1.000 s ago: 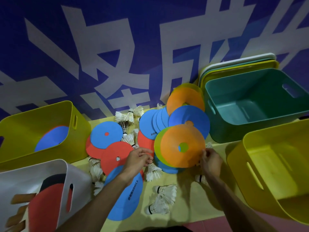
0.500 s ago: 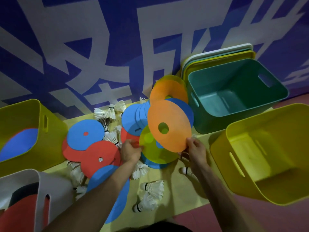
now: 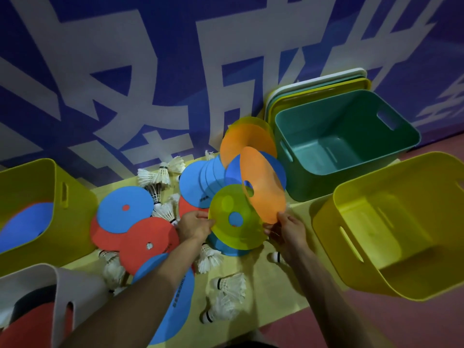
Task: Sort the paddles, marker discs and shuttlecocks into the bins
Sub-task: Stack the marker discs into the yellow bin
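From where I stand, the right hand (image 3: 286,231) pinches the lower rim of a thin orange disc (image 3: 266,189), which is tilted up on edge with its centre hole showing. The left hand (image 3: 194,226) grips the rim of a translucent lime disc (image 3: 226,214), fingers curled on it. Flat, round red discs (image 3: 148,237) and blue discs (image 3: 115,217) overlap on the yellow table (image 3: 263,280) among feathery white shuttlecocks (image 3: 228,285). Smooth plastic bins ring them: a teal bin (image 3: 313,187) behind, a yellow bin (image 3: 326,222) on the right, a left bin (image 3: 77,222) holding a blue disc, and a white bin (image 3: 57,285) holding a red paddle (image 3: 32,325).
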{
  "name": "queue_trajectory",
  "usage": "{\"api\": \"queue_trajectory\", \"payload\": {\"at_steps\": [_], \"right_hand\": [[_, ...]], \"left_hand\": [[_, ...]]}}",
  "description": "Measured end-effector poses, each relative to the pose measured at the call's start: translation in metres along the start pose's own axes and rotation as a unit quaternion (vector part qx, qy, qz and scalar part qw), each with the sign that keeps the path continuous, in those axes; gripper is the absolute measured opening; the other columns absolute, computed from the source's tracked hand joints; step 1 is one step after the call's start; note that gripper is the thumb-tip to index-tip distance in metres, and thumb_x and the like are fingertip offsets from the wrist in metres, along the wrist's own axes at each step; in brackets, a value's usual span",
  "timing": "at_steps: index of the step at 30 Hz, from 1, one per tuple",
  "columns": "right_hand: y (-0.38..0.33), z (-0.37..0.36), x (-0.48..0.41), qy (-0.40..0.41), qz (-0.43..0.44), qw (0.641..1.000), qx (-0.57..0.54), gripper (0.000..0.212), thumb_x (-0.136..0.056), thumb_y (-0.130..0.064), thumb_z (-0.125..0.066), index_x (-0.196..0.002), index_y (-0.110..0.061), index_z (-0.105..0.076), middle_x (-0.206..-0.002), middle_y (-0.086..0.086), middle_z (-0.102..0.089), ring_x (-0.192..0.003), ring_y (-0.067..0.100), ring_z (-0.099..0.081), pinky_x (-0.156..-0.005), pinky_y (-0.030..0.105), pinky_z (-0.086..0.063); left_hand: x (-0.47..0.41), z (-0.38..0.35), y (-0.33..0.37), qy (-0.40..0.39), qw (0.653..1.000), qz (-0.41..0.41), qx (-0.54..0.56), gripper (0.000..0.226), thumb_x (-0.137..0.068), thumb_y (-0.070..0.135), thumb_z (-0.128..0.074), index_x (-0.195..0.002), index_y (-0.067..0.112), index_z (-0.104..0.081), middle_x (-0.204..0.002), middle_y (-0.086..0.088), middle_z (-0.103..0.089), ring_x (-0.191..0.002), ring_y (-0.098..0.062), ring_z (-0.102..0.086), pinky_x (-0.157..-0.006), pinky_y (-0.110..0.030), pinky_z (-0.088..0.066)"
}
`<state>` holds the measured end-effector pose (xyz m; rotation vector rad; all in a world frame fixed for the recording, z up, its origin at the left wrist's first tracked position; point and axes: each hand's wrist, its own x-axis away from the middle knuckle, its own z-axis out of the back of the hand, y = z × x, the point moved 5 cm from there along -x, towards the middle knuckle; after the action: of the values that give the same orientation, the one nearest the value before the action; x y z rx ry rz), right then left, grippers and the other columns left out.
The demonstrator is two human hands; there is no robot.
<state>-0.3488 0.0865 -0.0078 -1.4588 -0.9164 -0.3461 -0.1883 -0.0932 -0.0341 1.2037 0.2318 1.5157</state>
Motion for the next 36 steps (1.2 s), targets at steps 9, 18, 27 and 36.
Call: {"api": "queue_trajectory", "payload": {"at_steps": [9, 18, 27, 36], "right_hand": [[-0.016, -0.042, 0.017, -0.064, 0.056, 0.996, 0.032, 0.018, -0.1, -0.013, -0.042, -0.087, -0.006, -0.052, -0.069, 0.015, -0.056, -0.051, 0.018, -0.06, -0.045, 0.023, -0.052], [-0.015, -0.126, 0.061, -0.142, 0.068, 0.987, 0.037, 0.01, -0.1, -0.009, -0.043, -0.095, -0.005, -0.051, -0.075, 0.014, -0.061, -0.04, 0.012, -0.059, -0.042, 0.023, -0.053], [0.012, -0.236, 0.125, -0.191, 0.117, 0.974, 0.041, 0.014, -0.099, -0.008, -0.041, -0.091, -0.011, -0.051, -0.07, 0.011, -0.051, -0.037, 0.011, -0.054, -0.039, 0.021, -0.046], [0.052, -0.306, 0.169, -0.194, 0.165, 0.963, 0.085, 0.025, -0.099, -0.016, -0.043, -0.118, -0.002, -0.051, -0.074, 0.014, -0.059, -0.046, 0.017, -0.058, -0.044, 0.027, -0.049]], "left_hand": [[0.025, 0.073, 0.041, 0.033, 0.993, -0.104, 0.045, 0.023, -0.081, -0.003, -0.061, -0.1, 0.01, -0.061, -0.093, -0.013, -0.066, -0.081, -0.031, -0.068, -0.066, -0.045, -0.06], [0.04, 0.188, 0.049, 0.104, 0.97, -0.195, 0.1, 0.03, -0.087, 0.0, -0.058, -0.115, 0.011, -0.057, -0.11, -0.015, -0.064, -0.087, -0.028, -0.067, -0.073, -0.043, -0.059], [0.048, 0.348, 0.021, 0.207, 0.931, -0.225, 0.201, 0.041, -0.09, 0.0, -0.053, -0.128, 0.015, -0.049, -0.107, -0.003, -0.061, -0.075, -0.02, -0.065, -0.062, -0.032, -0.057], [0.012, 0.469, -0.05, 0.225, 0.933, -0.168, 0.227, 0.037, -0.092, 0.001, -0.056, -0.127, 0.007, -0.05, -0.104, -0.013, -0.061, -0.076, -0.021, -0.064, -0.065, -0.033, -0.058]]}}
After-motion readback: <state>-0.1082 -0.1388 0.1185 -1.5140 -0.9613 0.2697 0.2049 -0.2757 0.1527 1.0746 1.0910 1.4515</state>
